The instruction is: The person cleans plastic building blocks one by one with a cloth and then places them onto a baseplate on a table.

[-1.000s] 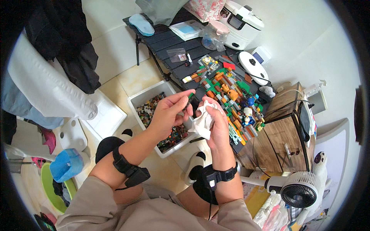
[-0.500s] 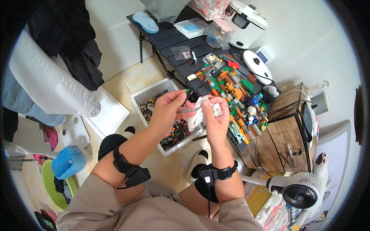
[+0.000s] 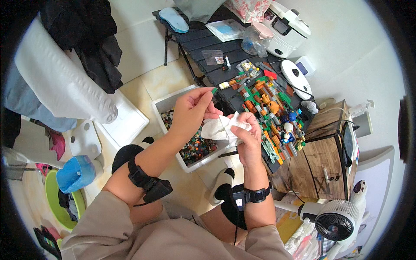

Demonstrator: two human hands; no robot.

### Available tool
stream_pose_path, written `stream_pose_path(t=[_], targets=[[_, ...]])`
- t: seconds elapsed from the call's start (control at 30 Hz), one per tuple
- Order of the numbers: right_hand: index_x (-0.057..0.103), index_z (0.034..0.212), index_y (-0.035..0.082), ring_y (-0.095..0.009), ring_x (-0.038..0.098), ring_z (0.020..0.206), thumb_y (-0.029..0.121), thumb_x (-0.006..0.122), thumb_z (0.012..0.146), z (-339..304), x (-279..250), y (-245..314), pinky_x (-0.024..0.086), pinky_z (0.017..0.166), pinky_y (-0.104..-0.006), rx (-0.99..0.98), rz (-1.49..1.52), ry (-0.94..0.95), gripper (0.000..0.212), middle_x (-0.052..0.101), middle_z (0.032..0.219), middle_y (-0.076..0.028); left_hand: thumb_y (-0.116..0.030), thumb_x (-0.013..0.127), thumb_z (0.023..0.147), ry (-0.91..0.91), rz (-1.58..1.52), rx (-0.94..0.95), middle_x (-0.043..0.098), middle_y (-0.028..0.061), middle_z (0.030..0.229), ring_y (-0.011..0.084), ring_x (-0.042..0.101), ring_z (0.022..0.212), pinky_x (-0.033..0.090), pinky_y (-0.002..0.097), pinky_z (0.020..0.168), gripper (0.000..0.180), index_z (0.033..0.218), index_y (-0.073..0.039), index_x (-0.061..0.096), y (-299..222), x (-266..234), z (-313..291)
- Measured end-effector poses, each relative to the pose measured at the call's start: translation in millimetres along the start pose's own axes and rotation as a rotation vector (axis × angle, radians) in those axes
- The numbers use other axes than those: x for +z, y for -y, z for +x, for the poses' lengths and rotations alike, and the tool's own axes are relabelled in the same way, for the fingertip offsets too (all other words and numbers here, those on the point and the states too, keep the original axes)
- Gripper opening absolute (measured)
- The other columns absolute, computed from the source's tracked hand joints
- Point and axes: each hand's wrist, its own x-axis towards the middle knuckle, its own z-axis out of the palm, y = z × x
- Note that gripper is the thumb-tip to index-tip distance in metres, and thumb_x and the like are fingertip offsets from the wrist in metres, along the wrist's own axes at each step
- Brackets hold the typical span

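Between the thumb and fingertips of my left hand a small green building brick is pinched, largely covered by the fingers. My right hand is closed on a crumpled white tissue, which spreads out below the left fingers. Both hands hover above a white bin full of loose, many-coloured bricks. Right of my hands, on a black slatted table, lie bricks sorted in rows, with a few small figures among them.
The table also bears a clear jar, a white cooker and a white lid. A wooden cabinet and a fan stand to the right. At left are a white foam box and a green basin.
My left hand has lifted slightly up and right with the green brick, away from the tissue. The tissue looks more spread out in my right hand. The whole view has shifted a little.
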Motion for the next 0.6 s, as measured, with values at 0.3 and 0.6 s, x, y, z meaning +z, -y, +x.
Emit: stream_pose_path(t=[0.3, 0.6], targets=[[0.055, 0.11, -0.003, -0.013, 0.059, 0.087, 0.014, 0.056, 0.082, -1, -6, 1, 0.045, 0.079, -0.0256, 0.1, 0.107, -0.167, 0.032, 0.062, 0.098, -0.008, -0.018, 0.048, 0.094, -0.005, 0.133, -0.049, 0.056, 0.0035, 0.067, 0.0176, 0.065, 0.061, 0.053, 0.0226, 0.053, 0.028, 0.112, 0.003, 0.055, 3, -8, 0], [0.061, 0.099, 0.0, -0.007, 0.058, 0.075, 0.006, 0.059, 0.087, -5, 0, 11, 0.045, 0.069, -0.0194, -0.087, -0.093, -0.164, 0.014, 0.064, 0.089, -0.004, -0.023, 0.05, 0.093, 0.198, -0.121, -0.361, 0.057, 0.0032, 0.067, 0.0076, 0.047, 0.043, 0.034, 0.0196, 0.037, 0.029, 0.112, -0.002, 0.057, -3, -7, -2]])
